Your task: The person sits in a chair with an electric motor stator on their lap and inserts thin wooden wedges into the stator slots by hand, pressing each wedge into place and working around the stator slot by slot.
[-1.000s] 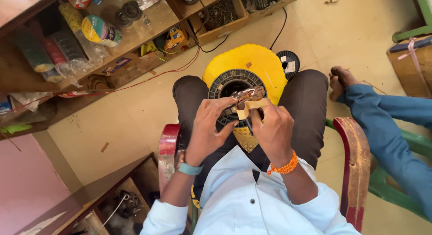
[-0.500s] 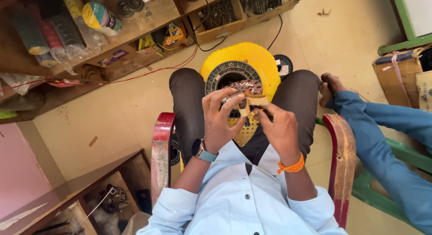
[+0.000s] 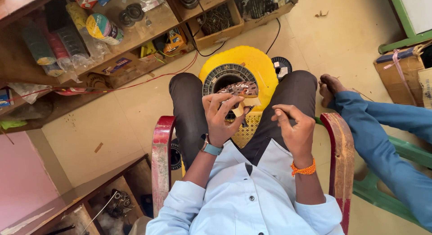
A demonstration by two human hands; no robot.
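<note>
A seated person works a small wound coil over their lap, above a yellow stool.

The left hand (image 3: pixel 221 119) is clamped on the coil piece (image 3: pixel 240 92) — a small curved block wound with copper-coloured wire, a tan strip of paper hanging from its near side — and holds it over the knees, just above the black round stator ring (image 3: pixel 227 77) that rests on the yellow plastic stool (image 3: pixel 256 66). The right hand (image 3: pixel 294 127) sits apart to the right with its fingers pinched together; whether a thin wire runs between them I cannot tell. A watch (image 3: pixel 211 148) is on the left wrist, an orange bracelet (image 3: pixel 302 168) on the right. The red chair arms (image 3: pixel 162 158) flank the person — farther right another person's blue-trousered leg (image 3: pixel 382 127) stretches across the floor, and wooden shelves (image 3: pixel 135 32) of tape rolls and parts stand at the far left.
</note>
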